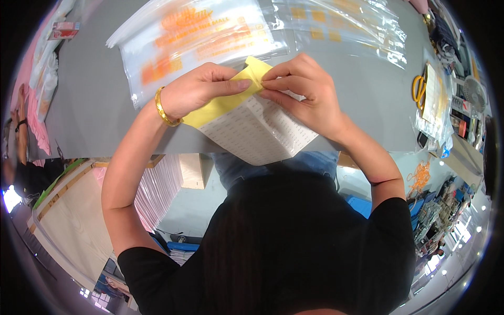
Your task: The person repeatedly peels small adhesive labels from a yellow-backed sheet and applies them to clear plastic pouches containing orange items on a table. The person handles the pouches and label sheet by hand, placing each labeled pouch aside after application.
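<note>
A sheet of small white printed labels (252,132) with yellow backing paper (220,106) is held up over the table's front edge. My left hand (208,82), with a gold bracelet at the wrist, grips the folded-over yellow part, its thumb on top. At the sheet's upper edge, the thumb and fingers of my right hand (307,84) pinch together; whatever lies between those fingertips is too small to make out. Just beyond my hands lies a stack of clear plastic bags (193,35) with orange print. More clear bags (346,35) lie to its right.
Yellow-handled scissors (419,90) lie on the grey table (366,102) at the right, near a small fan (474,92). A small box (65,30) and pink fabric (37,134) are at the left, where another person's arm (22,134) shows. Pink-white stacked sheets (157,193) stand below.
</note>
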A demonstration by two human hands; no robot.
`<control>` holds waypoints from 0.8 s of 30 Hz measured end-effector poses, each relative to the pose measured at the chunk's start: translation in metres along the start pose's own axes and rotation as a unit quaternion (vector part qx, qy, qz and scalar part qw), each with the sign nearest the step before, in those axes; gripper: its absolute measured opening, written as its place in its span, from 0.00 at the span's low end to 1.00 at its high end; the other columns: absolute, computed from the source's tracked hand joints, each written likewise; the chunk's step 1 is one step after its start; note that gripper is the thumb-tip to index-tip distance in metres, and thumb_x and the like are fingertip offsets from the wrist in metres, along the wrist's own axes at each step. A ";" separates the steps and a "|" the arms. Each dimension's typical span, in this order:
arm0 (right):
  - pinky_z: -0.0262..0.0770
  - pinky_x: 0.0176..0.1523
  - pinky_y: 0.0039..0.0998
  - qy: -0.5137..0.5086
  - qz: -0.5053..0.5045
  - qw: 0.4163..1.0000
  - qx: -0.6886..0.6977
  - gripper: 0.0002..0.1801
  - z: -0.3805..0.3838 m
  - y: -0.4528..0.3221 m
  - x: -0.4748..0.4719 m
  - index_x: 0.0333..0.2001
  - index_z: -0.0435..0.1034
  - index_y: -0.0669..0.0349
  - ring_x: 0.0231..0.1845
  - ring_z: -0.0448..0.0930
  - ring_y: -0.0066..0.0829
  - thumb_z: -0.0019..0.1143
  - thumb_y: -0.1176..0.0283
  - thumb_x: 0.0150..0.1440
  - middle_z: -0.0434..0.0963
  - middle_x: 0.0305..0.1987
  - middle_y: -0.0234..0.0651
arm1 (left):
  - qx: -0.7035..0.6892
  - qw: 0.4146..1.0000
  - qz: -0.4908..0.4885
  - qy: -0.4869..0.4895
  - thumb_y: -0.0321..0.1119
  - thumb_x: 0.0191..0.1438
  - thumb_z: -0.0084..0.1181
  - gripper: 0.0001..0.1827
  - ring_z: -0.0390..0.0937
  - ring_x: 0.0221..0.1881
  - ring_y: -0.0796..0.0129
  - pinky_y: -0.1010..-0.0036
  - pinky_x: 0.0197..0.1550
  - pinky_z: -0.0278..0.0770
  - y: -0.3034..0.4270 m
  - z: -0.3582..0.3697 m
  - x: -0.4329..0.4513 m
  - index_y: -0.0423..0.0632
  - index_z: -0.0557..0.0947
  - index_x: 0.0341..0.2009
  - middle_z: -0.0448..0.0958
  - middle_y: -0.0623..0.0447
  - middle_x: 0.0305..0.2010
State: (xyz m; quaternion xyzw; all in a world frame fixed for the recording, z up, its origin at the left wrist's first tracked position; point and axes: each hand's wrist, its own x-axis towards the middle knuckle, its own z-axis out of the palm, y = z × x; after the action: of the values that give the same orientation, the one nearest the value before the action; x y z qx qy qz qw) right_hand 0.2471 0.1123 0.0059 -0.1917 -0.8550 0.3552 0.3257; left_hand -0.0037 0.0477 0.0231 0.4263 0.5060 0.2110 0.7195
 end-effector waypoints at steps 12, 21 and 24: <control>0.74 0.40 0.29 0.011 -0.041 0.999 -0.016 0.11 -0.002 -0.001 0.001 0.35 0.81 0.60 0.38 0.78 0.32 0.76 0.80 0.46 0.83 0.42 0.33 | 0.033 0.999 0.019 0.007 0.46 0.69 0.57 0.20 0.59 0.28 0.84 0.79 0.31 0.60 0.002 0.000 0.003 0.42 0.87 0.37 0.66 0.67 0.25; 0.76 0.43 0.30 -0.014 0.017 1.000 0.014 0.11 -0.004 -0.006 -0.001 0.36 0.81 0.60 0.43 0.80 0.33 0.76 0.80 0.48 0.84 0.41 0.33 | 0.036 0.999 0.012 -0.007 0.48 0.69 0.57 0.21 0.61 0.30 0.84 0.79 0.33 0.61 0.004 0.001 0.002 0.41 0.87 0.40 0.68 0.67 0.25; 0.76 0.43 0.29 0.030 0.022 0.999 -0.009 0.10 -0.003 -0.006 0.000 0.35 0.81 0.60 0.44 0.80 0.32 0.76 0.80 0.48 0.84 0.41 0.33 | 0.029 1.000 0.013 0.003 0.48 0.69 0.57 0.21 0.63 0.31 0.84 0.80 0.35 0.63 0.004 0.000 0.003 0.41 0.88 0.43 0.70 0.67 0.27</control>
State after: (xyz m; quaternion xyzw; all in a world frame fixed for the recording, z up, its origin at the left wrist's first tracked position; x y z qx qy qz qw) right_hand 0.2490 0.1098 0.0118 -0.2235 -0.8434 0.3489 0.3420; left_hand -0.0020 0.0515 0.0247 0.4526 0.5083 0.2068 0.7029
